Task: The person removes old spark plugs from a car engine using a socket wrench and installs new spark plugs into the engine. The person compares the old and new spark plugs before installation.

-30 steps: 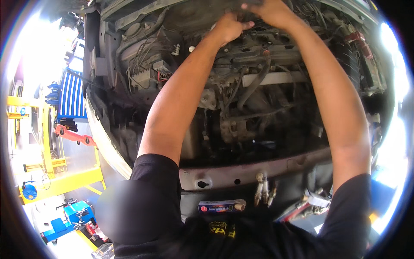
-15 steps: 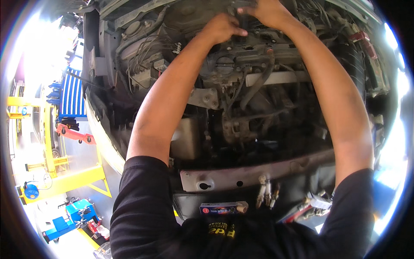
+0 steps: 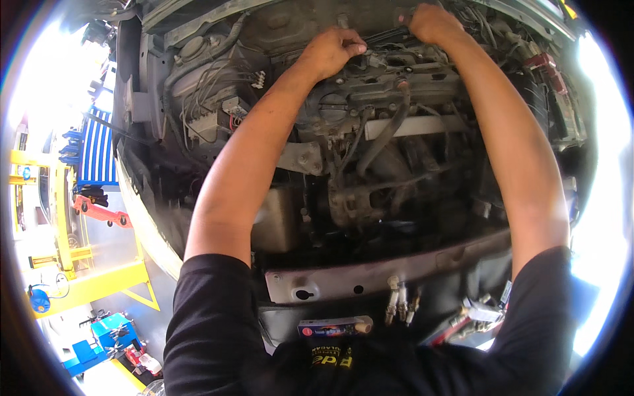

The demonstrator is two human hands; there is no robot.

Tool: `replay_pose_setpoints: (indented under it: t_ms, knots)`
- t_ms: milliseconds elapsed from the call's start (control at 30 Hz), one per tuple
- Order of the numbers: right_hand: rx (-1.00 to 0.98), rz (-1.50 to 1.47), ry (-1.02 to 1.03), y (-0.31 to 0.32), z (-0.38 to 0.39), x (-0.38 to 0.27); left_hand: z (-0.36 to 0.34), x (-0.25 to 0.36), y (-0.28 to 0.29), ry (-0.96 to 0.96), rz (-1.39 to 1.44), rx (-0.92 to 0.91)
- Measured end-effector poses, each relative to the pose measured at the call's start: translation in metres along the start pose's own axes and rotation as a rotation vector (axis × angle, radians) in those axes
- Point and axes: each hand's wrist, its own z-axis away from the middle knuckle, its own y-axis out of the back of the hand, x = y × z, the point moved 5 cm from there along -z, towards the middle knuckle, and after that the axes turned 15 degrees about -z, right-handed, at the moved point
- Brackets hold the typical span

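Both arms reach over the open engine bay to the far side of the engine (image 3: 396,86). My left hand (image 3: 332,53) is closed, thumb and fingertips brought together above the engine's far left part. Whatever they pinch, if anything, is too small to make out. Beside those fingertips sits a dark plug-like part (image 3: 375,61) on the engine top. Farther right, my right hand (image 3: 432,25) is curled, its fingers closed by a dark slim rod-like shape; what it grips is unclear. The round oil filler cap (image 3: 333,109) lies nearer me, below my left hand.
Spark plugs (image 3: 403,302) lie on the front edge, with a small printed box (image 3: 335,327) to their left and metal tools (image 3: 472,318) to their right. A hose (image 3: 386,135) crosses the engine front. Yellow lift parts (image 3: 92,280) stand at left.
My hands have drawn apart; before, they were close together around a dark upright part. The right hand moved right, and the view shifted slightly.
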Motion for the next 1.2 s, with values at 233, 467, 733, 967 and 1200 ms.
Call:
replay_pose_setpoints:
  t_ms: [233, 467, 733, 967, 1200]
  knots:
    - [-0.114, -0.196, -0.024, -0.022, -0.016, 0.03, 0.003, -0.011, -0.009, 0.04, 0.17, -0.056]
    - [-0.004, -0.545, 0.018, 0.01, 0.011, 0.054, 0.006, -0.022, -0.009, 0.114, 0.233, -0.082]
    - [0.085, -0.512, 0.243, 0.041, 0.033, 0.054, -0.051, 0.031, -0.013, -0.032, 0.161, -0.12]
    - [0.019, -0.485, 0.384, 0.049, 0.04, 0.024, -0.078, 0.046, -0.03, -0.135, 0.035, -0.264]
    - [0.057, -0.476, 0.415, 0.025, 0.029, 0.045, -0.067, 0.053, -0.037, -0.121, -0.045, -0.17]
